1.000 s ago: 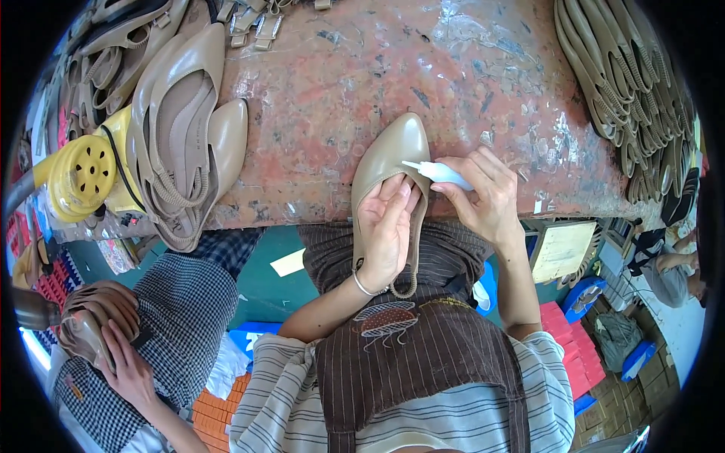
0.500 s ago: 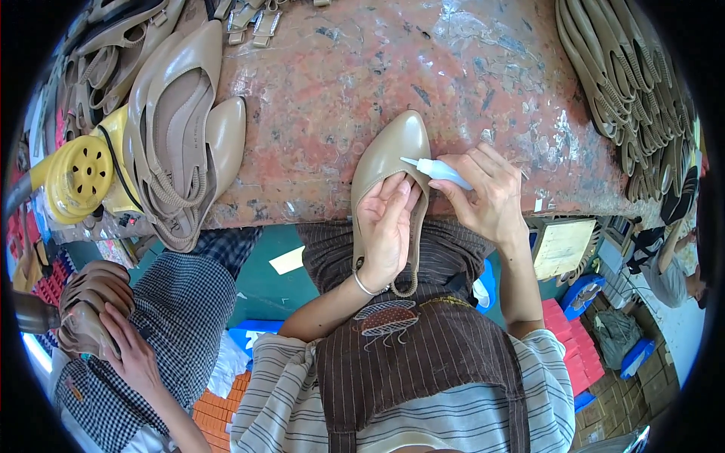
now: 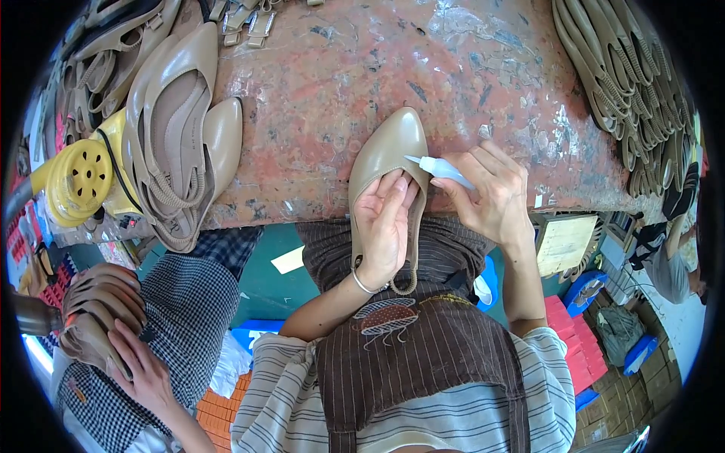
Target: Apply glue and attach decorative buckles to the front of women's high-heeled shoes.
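At bench edge (image 3: 302, 209), L grip (image 3: 384, 234) clasps glossy tan pointy-toe slingback (image 3: 393, 143), R grip (image 3: 492, 194) pinches wht bottle (image 3: 451, 172).

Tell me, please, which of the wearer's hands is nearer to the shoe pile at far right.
Right: the right hand holds a bottle left of the shoe pile; the left hand is farther left, its fingers in a shoe.

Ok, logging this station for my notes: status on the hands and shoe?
Left hand: tucked inside tan shoe, holding it. Right hand: gripping squeeze bottle, nozzle at shoe's upper, contact unclear. Other shoes left and right, apart from both hands.
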Tool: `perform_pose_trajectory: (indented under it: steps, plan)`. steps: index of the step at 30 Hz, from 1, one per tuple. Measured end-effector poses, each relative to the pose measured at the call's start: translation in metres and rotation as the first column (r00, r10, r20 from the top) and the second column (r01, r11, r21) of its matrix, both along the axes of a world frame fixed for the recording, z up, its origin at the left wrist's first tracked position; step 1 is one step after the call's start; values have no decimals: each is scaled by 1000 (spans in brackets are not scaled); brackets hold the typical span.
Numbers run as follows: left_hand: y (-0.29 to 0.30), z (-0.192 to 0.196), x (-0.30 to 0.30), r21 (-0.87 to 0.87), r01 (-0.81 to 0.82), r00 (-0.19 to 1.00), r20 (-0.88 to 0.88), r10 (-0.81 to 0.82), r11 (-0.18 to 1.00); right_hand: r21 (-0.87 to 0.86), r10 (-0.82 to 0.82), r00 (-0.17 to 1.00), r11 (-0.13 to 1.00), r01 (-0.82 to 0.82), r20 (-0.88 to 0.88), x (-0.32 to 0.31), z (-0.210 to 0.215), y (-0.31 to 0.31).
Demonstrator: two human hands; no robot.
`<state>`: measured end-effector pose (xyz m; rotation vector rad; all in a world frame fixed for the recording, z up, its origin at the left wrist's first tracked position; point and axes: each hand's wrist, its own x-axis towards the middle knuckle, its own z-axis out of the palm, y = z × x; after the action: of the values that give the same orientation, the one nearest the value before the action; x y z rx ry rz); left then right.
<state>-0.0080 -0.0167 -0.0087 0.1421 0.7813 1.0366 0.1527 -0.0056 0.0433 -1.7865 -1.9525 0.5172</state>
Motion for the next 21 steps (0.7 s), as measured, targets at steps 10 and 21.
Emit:
perform_pose_trajectory:
  steps: [10, 21]
  plan:
    - [1, 5, -1, 11, 7, 1000, -13, -6, 1000, 54, 12, 999, 998, -9, -44, -6, -1, 7]
    - [-1, 0, 0, 1, -16, 1000, -18, 16, 1000, -28, -43, 980, 999, 38, -194, 14, -5, -2]
